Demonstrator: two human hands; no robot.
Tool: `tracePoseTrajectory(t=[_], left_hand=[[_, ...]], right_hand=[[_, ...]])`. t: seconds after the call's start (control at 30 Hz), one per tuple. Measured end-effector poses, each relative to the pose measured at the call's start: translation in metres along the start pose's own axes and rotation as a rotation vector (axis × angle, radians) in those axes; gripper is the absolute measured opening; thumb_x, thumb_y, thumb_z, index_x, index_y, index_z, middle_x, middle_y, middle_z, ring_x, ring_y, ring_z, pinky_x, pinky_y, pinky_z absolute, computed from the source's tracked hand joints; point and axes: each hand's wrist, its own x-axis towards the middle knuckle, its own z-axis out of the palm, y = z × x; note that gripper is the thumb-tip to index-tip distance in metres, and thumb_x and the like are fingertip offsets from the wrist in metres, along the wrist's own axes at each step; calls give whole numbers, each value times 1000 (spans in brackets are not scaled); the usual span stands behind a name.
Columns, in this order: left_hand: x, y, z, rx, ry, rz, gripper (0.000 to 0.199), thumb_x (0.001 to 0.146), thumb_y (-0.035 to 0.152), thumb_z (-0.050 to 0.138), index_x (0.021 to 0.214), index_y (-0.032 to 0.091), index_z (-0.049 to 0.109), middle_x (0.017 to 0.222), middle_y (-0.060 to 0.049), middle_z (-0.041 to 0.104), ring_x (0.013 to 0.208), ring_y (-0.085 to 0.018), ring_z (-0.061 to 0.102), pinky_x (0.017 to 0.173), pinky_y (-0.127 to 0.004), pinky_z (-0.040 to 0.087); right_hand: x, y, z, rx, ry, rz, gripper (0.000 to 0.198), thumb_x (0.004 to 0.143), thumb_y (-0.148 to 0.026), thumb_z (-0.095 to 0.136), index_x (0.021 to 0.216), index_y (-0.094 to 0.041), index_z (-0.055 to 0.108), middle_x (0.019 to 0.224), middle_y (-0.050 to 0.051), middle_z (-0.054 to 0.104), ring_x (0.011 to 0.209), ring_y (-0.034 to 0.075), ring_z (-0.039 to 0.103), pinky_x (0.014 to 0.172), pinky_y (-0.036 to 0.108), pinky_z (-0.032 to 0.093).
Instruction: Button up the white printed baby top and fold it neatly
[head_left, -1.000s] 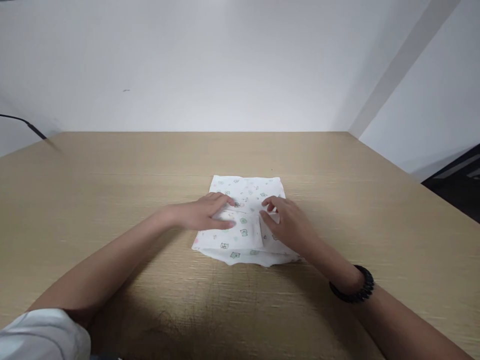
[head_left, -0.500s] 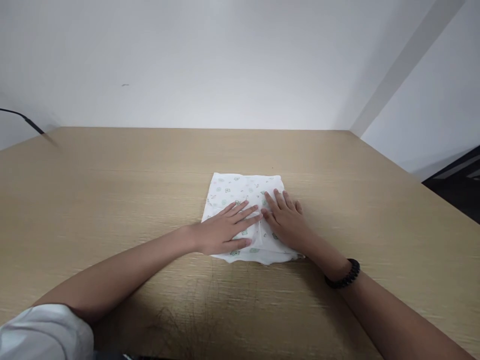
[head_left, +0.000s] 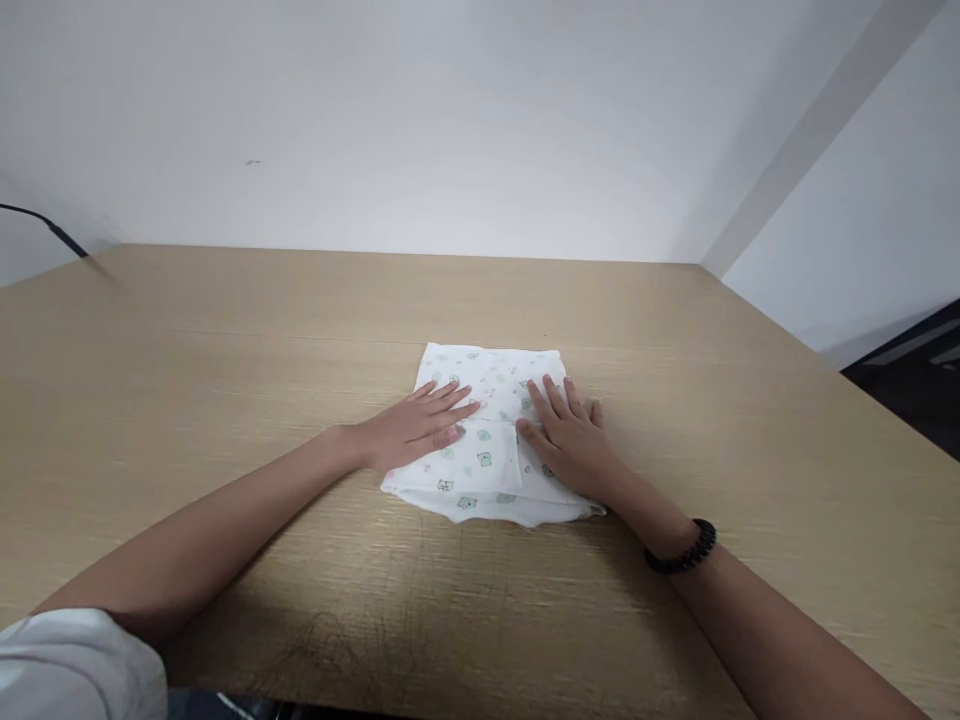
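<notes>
Where the two palms face down on a folded cloth (head_left: 491,455), the left hand (head_left: 415,425) covers part of its left side and the right hand (head_left: 571,440) its right side. Both hands have fingers extended and spread, grasping nothing. The cloth lies flat on the wood-toned table (head_left: 285,380), roughly midway between left and right; its far edge is fairly straight, its near edge wavy. A fold line crosses the layers between the hands, and a short upright edge shows just left of the right thumb.

Judged by its drape, the material is light, soft and limp, unlikely to break but apt to wrinkle or let its layers slide. Suitable holds would be the two near corners, pinched through all layers, or a palm slid beneath.

Small green animal-like motifs and faint pink marks decorate the white fabric; no brand, label or writing can be read. A dark beaded bracelet (head_left: 681,550) encircles the right wrist, likewise without legible marking.
</notes>
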Motion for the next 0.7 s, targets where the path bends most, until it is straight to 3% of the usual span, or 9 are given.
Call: tracePoseTrajectory(t=[0.1, 0.13, 0.2, 0.27, 0.33, 0.4, 0.47, 0.57, 0.7], left_hand=[[-3, 5, -12, 36, 1, 87, 64, 98, 61, 36, 154, 33, 22, 165, -4, 9, 150, -31, -2, 120, -52, -1], [-5, 9, -19, 36, 8, 128, 69, 93, 64, 46, 152, 33, 29, 164, -6, 14, 150, -34, 3, 119, -51, 4], [-11, 20, -32, 14, 7, 208, 72, 80, 66, 64, 139, 28, 47, 154, -10, 36, 142, -36, 25, 115, -47, 22], [-17, 34, -41, -3, -48, 265, 61, 72, 60, 76, 118, 24, 60, 128, -10, 57, 120, -32, 48, 101, -39, 39], [-22, 48, -43, 45, -125, 272, 45, 71, 49, 80, 103, 22, 62, 107, -6, 62, 100, -27, 56, 85, -34, 44], [-26, 60, -39, 141, -161, 237, 33, 73, 35, 79, 96, 21, 60, 97, -5, 62, 90, -25, 57, 75, -32, 44], [-26, 67, -33, 225, -167, 217, 23, 75, 25, 74, 92, 20, 59, 93, -5, 62, 87, -24, 57, 72, -32, 43], [-25, 71, -29, 277, -180, 225, 11, 79, 14, 62, 87, 20, 57, 93, -6, 62, 87, -24, 58, 74, -32, 44], [-25, 69, -35, 203, -167, 200, 13, 80, 8, 54, 86, 20, 53, 93, -5, 60, 83, -21, 58, 71, -29, 43]], right_hand=[[-1, 9, -20, 124, -5, -141, 76, 95, -66, 29, 158, -26, 13, 165, 9, 9, 150, 37, -2, 112, 69, 11], [-2, 14, -30, 186, 6, -223, 76, 94, -65, 35, 156, -26, 18, 164, 10, 15, 150, 36, 3, 114, 64, 16], [-5, 23, -52, 316, 51, -377, 60, 92, -59, 47, 142, -26, 43, 151, 12, 40, 142, 31, 30, 113, 50, 29], [-10, 28, -71, 393, -94, -436, 43, 85, -55, 61, 115, -25, 60, 123, 10, 60, 118, 28, 52, 99, 42, 42], [-16, 28, -83, 373, -317, -413, 39, 75, -54, 73, 97, -24, 63, 108, 7, 62, 102, 27, 55, 84, 38, 46], [-21, 22, -86, 344, -487, -399, 39, 67, -50, 79, 90, -22, 63, 103, 5, 60, 96, 26, 54, 77, 35, 45], [-25, 15, -82, 335, -563, -408, 36, 66, -43, 80, 88, -21, 62, 101, 4, 59, 93, 24, 52, 75, 33, 43], [-25, 9, -74, 326, -564, -436, 32, 65, -35, 78, 86, -21, 60, 99, 3, 57, 91, 22, 51, 75, 32, 41], [-25, 9, -73, 323, -554, -440, 28, 66, -32, 74, 87, -20, 59, 98, 3, 58, 91, 22, 51, 76, 32, 40]])
